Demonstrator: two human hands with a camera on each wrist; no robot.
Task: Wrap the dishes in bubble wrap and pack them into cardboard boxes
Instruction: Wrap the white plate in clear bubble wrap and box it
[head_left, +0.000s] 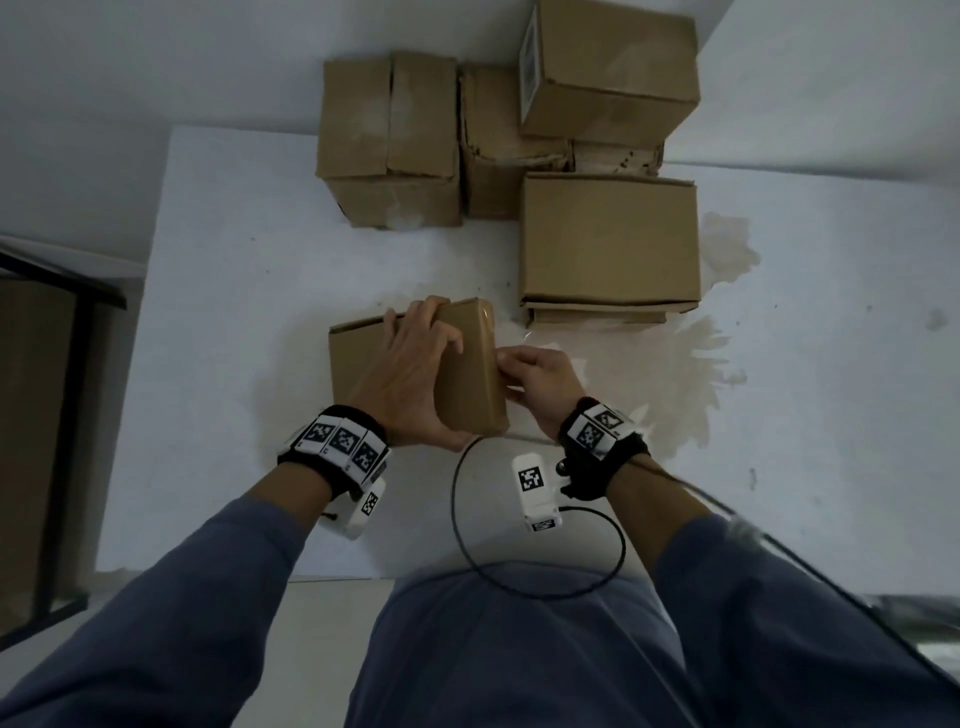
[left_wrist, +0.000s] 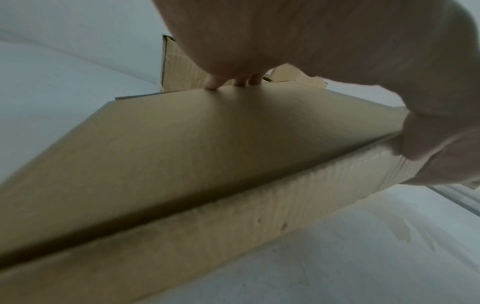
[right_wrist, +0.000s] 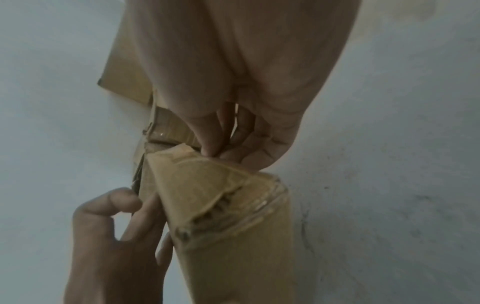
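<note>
Your left hand (head_left: 410, 374) lies spread over the top of the near box (head_left: 363, 358), thumb hooked under its near edge, holding it closed on the white table (head_left: 218, 260), while your right hand (head_left: 540, 384) pinches what looks like a loose end of clear tape at the box's right end. I judge this box packed and in its sealing step. Beyond the near box stand five more closed cardboard boxes (head_left: 608, 239), so most packing seems done; no dishes or bubble wrap show, so I cannot tell what remains.
</note>
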